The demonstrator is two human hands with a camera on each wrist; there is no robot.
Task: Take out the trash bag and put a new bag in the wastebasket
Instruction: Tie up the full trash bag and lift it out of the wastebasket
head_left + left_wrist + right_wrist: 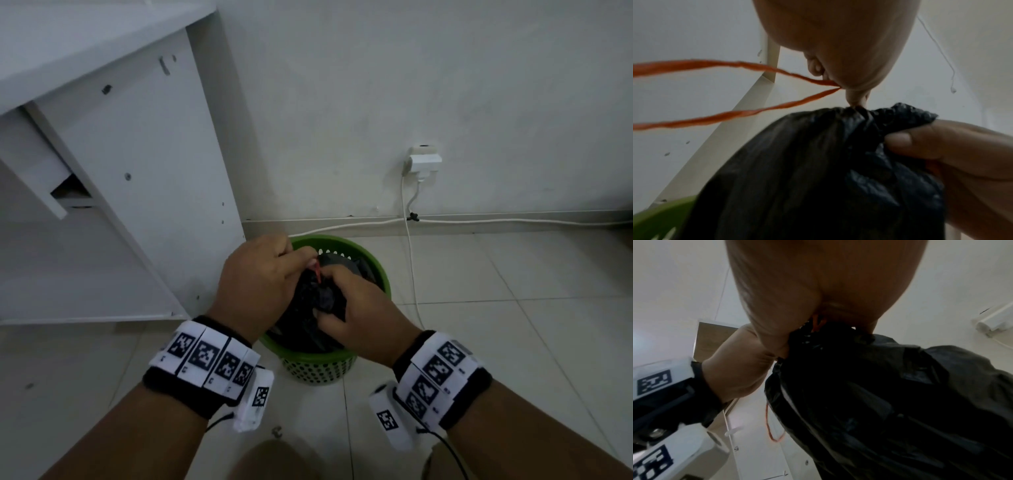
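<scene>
Crinkled black trash bag sits in the round perforated green wastebasket, right hand gripping its gathered neck, left hand pinching the orange drawstring.

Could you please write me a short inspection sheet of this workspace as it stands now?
Surface: pale tiled floor.
Job's things: black trash bag, neck gathered, sits in green wastebasket; orange drawstring pulled out.
Clutter: small dark bit on floor.
Grippers: left hand pinches the drawstring; right hand grips the bag's neck.
Cables: white cable from wall plug; another along skirting.
Surroundings: white cabinet, white wall.
</scene>
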